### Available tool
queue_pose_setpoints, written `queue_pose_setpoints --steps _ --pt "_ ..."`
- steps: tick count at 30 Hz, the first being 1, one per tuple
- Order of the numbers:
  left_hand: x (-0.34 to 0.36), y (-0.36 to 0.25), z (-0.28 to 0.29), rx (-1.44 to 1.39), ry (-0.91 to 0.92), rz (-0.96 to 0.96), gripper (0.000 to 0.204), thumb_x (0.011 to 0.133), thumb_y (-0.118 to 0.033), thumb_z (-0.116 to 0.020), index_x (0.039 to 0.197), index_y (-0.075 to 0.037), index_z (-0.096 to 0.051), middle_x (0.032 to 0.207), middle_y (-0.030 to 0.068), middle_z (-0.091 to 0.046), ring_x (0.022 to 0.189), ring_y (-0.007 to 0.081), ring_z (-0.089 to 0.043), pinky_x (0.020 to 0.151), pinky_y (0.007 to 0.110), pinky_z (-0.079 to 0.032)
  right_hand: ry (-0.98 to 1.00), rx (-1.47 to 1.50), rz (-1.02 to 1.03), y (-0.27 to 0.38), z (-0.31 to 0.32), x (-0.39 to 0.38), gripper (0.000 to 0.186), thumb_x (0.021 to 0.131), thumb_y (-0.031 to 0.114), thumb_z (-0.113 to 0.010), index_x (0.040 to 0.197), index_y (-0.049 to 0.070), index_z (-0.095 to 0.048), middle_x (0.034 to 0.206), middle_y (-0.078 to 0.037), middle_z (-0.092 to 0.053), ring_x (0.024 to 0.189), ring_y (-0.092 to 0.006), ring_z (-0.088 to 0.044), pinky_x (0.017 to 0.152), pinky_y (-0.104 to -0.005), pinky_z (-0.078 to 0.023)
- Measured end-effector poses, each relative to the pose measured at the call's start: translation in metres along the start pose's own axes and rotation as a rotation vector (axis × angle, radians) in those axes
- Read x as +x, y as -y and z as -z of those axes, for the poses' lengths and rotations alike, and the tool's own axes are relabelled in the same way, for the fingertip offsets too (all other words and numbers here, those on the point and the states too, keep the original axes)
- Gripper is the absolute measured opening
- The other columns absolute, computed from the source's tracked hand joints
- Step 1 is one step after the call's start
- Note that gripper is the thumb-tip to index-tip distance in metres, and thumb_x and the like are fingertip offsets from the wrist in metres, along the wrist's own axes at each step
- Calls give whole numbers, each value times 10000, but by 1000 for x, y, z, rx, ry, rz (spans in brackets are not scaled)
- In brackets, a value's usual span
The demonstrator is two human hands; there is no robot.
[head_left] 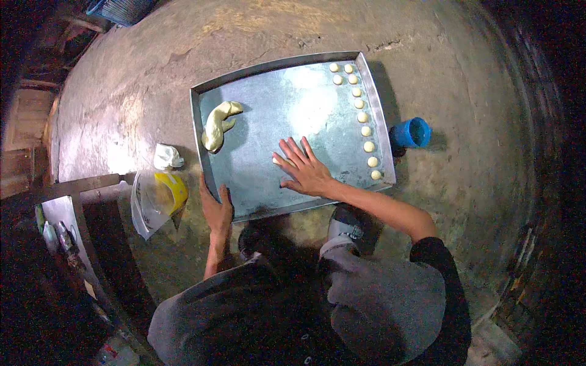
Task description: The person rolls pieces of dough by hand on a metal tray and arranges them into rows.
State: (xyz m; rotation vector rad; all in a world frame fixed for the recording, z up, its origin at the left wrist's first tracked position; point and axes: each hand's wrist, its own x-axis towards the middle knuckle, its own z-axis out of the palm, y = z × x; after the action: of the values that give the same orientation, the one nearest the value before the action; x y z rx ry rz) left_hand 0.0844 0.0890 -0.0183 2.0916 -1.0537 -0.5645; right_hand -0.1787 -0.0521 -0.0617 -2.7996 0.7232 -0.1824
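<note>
A shallow metal tray (262,134) lies on the floor before my feet. My left hand (218,207) grips its near left corner, thumb inside the rim and fingers along the outer wall. Flat over the tray's near middle is my right hand (305,171), fingers spread; a bit of pale dough seems to peek out by the fingers, mostly hidden. A long, bent lump of pale dough (215,127) rests by the left wall. Several small dough balls (362,117) form a line down the right side, doubled up at the far corner.
A blue cup (417,132) stands just outside the tray's right wall. Left of the tray are a crumpled white bag (166,157) and a clear plastic bag with yellow (160,198). Wooden furniture (91,183) borders the left side. A blue basket (125,9) sits at the far left.
</note>
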Motion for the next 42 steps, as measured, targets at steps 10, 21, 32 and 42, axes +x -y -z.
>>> queue_pose_setpoints --steps 10,21,32,42 --pt "0 4 6 -4 -18 -16 651 1001 -238 -584 1542 20 -331 1533 253 -427 1400 382 -446 1171 435 -336 -304 -8 -320 -78 2 77 800 1023 586 -424 1598 51 -271 1645 -318 -142 1538 -500 -81 1198 -698 -7" --pt "0 25 2 72 -46 -44 678 1007 -268 -584 1552 25 -308 1563 247 -390 1436 374 -398 1187 431 -305 -283 79 -213 -65 5 101 682 1041 500 -453 1568 78 -356 1649 -297 -161 1550 -467 -68 1217 -675 -42" --pt "3 20 1 10 -41 -51 732 1006 -275 -577 1580 27 -239 1598 261 -342 1469 396 -359 1206 436 -280 -9 67 -10 21 -1 6 832 959 623 -505 1608 153 -280 1649 -266 -207 1538 -440 -171 1225 -664 -82" --pt "0 12 6 70 -46 -58 696 1001 -231 -564 1569 33 -261 1585 263 -357 1457 388 -378 1195 431 -297 -45 13 8 -4 1 37 728 1031 576 -393 1609 147 -283 1667 -228 -200 1547 -426 -162 1219 -674 -59"
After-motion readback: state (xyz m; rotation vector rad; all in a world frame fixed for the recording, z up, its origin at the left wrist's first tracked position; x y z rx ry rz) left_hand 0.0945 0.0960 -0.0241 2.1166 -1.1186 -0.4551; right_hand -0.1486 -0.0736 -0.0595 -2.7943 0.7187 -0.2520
